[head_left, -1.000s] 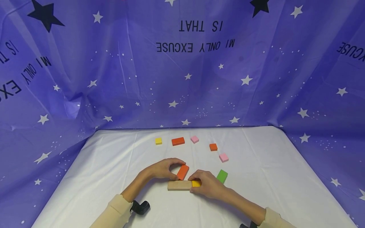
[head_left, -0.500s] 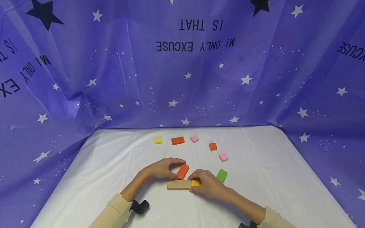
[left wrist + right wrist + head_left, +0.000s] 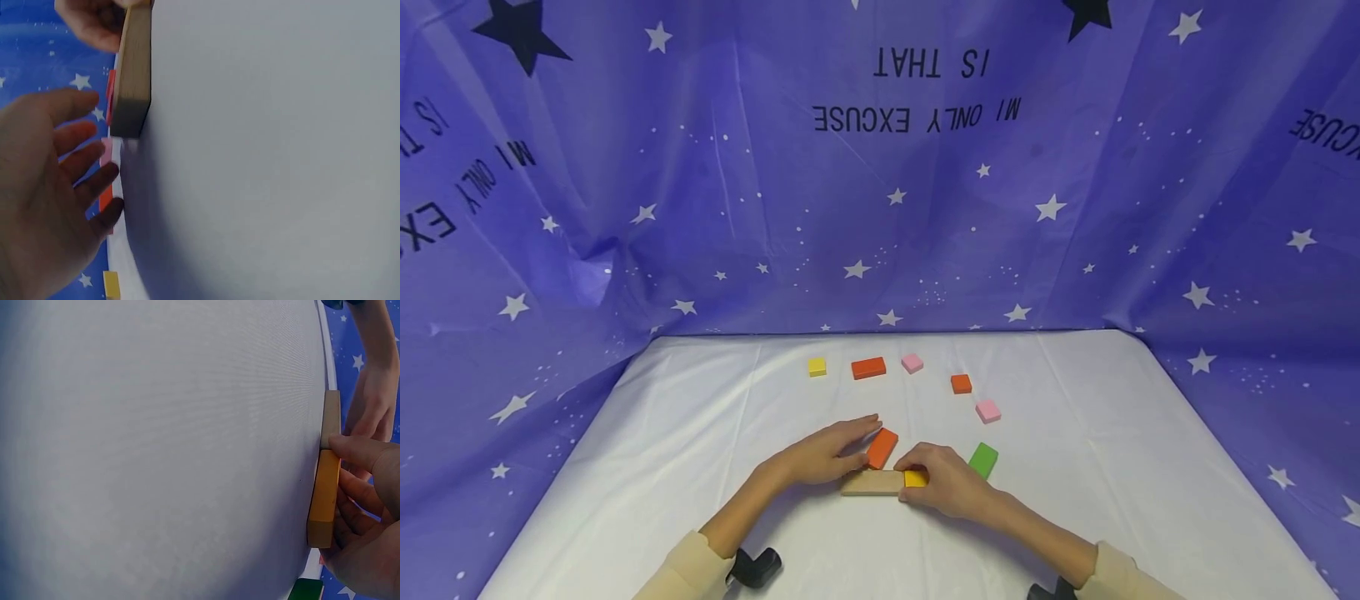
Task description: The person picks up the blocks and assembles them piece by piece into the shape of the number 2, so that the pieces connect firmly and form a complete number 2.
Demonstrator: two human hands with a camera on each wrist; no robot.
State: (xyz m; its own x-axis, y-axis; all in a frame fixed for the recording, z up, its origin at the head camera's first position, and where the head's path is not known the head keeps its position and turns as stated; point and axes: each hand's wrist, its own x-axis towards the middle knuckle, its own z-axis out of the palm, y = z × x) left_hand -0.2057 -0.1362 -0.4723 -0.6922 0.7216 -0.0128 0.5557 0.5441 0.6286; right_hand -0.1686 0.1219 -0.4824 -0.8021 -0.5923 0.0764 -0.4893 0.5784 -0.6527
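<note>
Fingertips of the right hand (image 3: 951,483) pinched the yellow-orange block (image 3: 324,494) where it met the bare wooden block (image 3: 874,483) end to end on my remote feed. The left hand (image 3: 826,453) had loose fingers holding nothing; the orange block (image 3: 883,448) lay beside its thumb, touching or not I couldn't tell. I judged that keeping the seam flush called for a light, even squeeze without twisting.

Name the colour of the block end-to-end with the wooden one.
Yellow-orange block, best seen in the right wrist view.
</note>
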